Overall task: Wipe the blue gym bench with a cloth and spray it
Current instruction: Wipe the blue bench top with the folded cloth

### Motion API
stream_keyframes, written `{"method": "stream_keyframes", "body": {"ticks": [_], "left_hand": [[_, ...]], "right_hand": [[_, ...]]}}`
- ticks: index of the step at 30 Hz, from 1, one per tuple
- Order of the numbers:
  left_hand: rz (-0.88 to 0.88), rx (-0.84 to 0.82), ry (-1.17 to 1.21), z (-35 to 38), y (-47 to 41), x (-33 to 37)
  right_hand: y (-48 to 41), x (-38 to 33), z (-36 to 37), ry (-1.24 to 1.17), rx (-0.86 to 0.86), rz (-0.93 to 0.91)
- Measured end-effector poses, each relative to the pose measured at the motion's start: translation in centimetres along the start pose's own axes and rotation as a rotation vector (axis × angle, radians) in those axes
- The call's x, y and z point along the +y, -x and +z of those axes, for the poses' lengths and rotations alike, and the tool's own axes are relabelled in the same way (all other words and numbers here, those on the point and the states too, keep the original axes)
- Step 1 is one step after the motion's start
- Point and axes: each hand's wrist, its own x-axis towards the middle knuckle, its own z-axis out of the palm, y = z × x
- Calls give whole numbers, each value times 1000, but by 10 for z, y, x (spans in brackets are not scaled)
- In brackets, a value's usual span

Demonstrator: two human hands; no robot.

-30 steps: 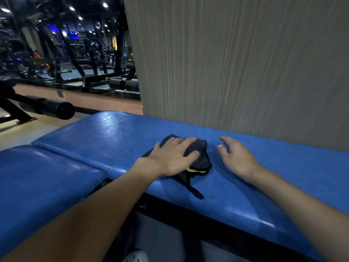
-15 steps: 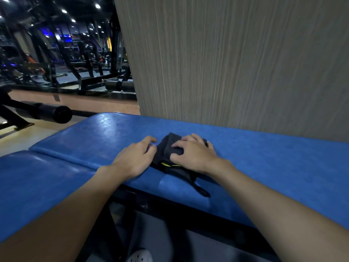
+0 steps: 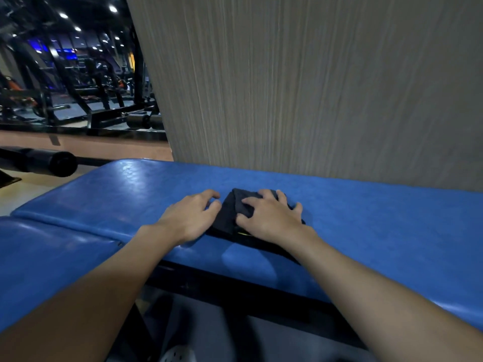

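Note:
The blue gym bench (image 3: pixel 366 220) stretches across the view, with a second blue pad (image 3: pixel 47 257) at the lower left. A dark folded cloth (image 3: pixel 230 215) with a yellow edge lies on the bench's middle. My right hand (image 3: pixel 269 218) lies on top of the cloth with spread fingers pressing it down. My left hand (image 3: pixel 190 218) rests on the bench just left of the cloth, its fingertips touching the cloth's edge. No spray bottle is in view.
A grey wood-grain wall (image 3: pixel 313 87) rises right behind the bench. A black padded roller (image 3: pixel 44 162) juts in at the left. Dark gym machines (image 3: pixel 78 87) stand beyond on the far floor. A white shoe (image 3: pixel 177 355) shows below the bench.
A second ago my left hand pressed the cloth and my right hand lay on the bench. They have swapped: my right hand now covers the cloth, my left sits beside it.

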Motion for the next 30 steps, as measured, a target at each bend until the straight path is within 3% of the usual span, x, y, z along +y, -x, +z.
{"method": "stream_keyframes", "body": {"ticks": [10,24,30], "left_hand": [[256,-177,-192,41,4,82],[754,-273,-193,121,37,263],[833,-290,-295,145,53,312]], "right_hand": [[66,122,-43,-11,100,112],[207,319,-114,33,298,575],[251,369,-124,-70,435,697]]}}
